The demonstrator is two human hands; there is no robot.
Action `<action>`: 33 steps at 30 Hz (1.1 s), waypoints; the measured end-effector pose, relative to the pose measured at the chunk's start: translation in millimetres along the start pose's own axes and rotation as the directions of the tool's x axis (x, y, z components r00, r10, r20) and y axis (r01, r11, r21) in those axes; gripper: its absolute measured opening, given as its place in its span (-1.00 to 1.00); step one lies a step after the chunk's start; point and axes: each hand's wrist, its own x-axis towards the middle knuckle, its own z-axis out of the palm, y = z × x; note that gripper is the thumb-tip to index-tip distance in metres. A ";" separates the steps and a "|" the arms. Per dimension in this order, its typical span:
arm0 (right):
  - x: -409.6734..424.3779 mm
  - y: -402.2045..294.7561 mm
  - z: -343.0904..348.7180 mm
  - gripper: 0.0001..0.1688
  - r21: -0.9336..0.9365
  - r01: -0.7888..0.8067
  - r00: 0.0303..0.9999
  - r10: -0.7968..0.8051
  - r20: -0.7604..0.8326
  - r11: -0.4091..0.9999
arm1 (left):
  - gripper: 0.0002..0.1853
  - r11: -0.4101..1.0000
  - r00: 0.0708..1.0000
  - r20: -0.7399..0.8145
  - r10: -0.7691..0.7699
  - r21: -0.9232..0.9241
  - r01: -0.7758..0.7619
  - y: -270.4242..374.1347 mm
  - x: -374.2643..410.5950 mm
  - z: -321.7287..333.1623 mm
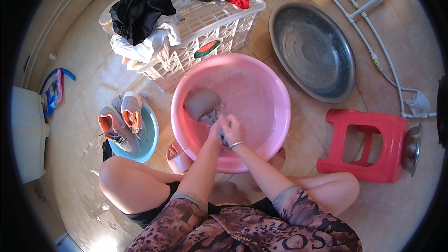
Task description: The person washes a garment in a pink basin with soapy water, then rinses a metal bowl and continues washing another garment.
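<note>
A large pink plastic basin stands on the floor between my feet, holding cloudy water. Over its lower middle, my left hand and my right hand are pressed together around a wet, dark grey cloth. The same cloth seems to run on to a puffed grey part that bulges out of the water at the left. Bunched fabric shows between the fingers; most of it is hidden by the hands and the water. A bracelet circles my right wrist.
Behind the basin is a white plastic crate with clothes on top. A blue basin with grey sneakers stands left. At right are a large metal basin, a red plastic stool on its side and white pipes.
</note>
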 end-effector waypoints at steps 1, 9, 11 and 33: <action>-9.6 -20.9 -4.6 -0.63 0.029 -0.029 0.999 0.028 0.043 0.999 | -0.67 0.994 0.997 0.044 0.066 -0.090 -0.062 -11.2 1.9 -0.6; 62.8 54.7 -77.1 -0.53 -0.770 0.157 0.968 0.059 0.244 0.619 | -0.80 0.935 0.966 -0.205 0.158 0.345 -0.080 -18.8 -25.1 100.0; 73.9 49.0 -92.0 -0.52 -0.901 0.188 0.941 0.191 0.280 0.391 | -0.68 0.639 0.991 -0.114 0.074 0.768 0.041 -27.0 -33.5 108.8; 12.5 -43.7 -68.5 -0.77 -0.401 0.364 0.882 -0.174 0.438 0.841 | -0.63 0.932 0.981 0.035 -0.190 -0.307 0.191 1.8 -31.9 61.7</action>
